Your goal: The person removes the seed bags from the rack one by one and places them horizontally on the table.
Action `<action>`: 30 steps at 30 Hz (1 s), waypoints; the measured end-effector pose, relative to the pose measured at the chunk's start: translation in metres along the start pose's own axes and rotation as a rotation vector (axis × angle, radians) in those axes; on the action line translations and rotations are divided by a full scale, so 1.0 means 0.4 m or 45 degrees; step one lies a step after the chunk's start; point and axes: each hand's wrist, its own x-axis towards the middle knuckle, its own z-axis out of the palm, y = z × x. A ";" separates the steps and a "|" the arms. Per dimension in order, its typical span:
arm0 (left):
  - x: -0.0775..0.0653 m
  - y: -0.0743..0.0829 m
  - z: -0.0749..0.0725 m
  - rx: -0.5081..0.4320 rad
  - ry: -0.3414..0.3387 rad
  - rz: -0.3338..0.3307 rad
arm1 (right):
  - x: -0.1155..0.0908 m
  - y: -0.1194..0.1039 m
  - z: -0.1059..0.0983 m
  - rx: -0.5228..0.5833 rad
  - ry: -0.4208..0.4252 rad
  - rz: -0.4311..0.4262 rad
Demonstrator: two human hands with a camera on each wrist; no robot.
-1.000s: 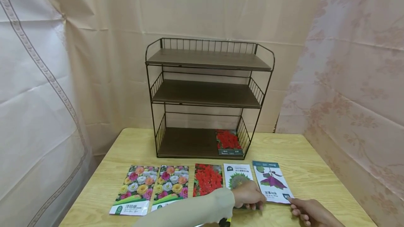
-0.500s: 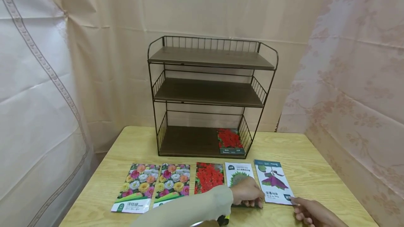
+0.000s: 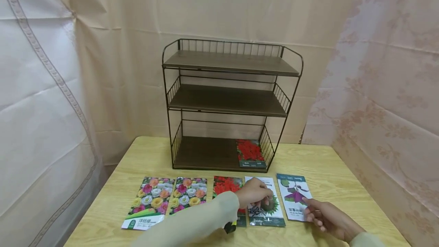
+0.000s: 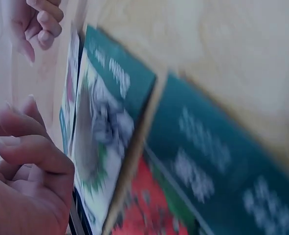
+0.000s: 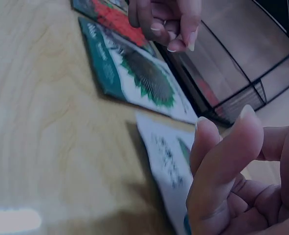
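Observation:
Over the white seed packet with a sunflower head [image 3: 269, 218], my left hand [image 3: 253, 193] hovers with loosely curled fingers. Nothing sits between its fingertips in the left wrist view. My right hand [image 3: 326, 216] is above the lower right edge of the seed packet with a purple leaf [image 3: 296, 201]. In the right wrist view its thumb and fingers are bent and hold nothing; whether they brush the packet I cannot tell. Left of the sunflower packet lies a red-flower seed packet [image 3: 226, 186], partly hidden by my left arm. Two multicoloured flower packets [image 3: 151, 201] [image 3: 190, 193] complete the row.
A three-tier black wire rack [image 3: 226, 109] with brown shelves stands behind the row. Another red-flower packet [image 3: 250, 153] lies on the right of its bottom shelf. Curtains hang behind and beside the wooden table [image 3: 319, 163]. Something black and yellow [image 3: 231, 226] shows beneath my left wrist.
My left hand has moved up and left from the sunflower packet's lower edge, uncovering that edge. My right hand has left the purple-leaf packet's bottom corner and moved up and left over it.

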 end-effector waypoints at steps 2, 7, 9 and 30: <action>0.006 -0.005 -0.020 -0.010 0.036 -0.004 | 0.016 -0.016 0.011 0.022 -0.031 -0.026; 0.020 -0.016 -0.075 -0.036 0.094 -0.019 | 0.057 -0.054 0.042 0.023 -0.045 -0.047; 0.024 -0.022 -0.098 -0.052 0.105 -0.009 | 0.072 -0.068 0.056 -0.001 -0.034 -0.048; 0.038 -0.100 -0.264 0.010 0.286 0.004 | 0.203 -0.150 0.157 -0.003 0.055 -0.078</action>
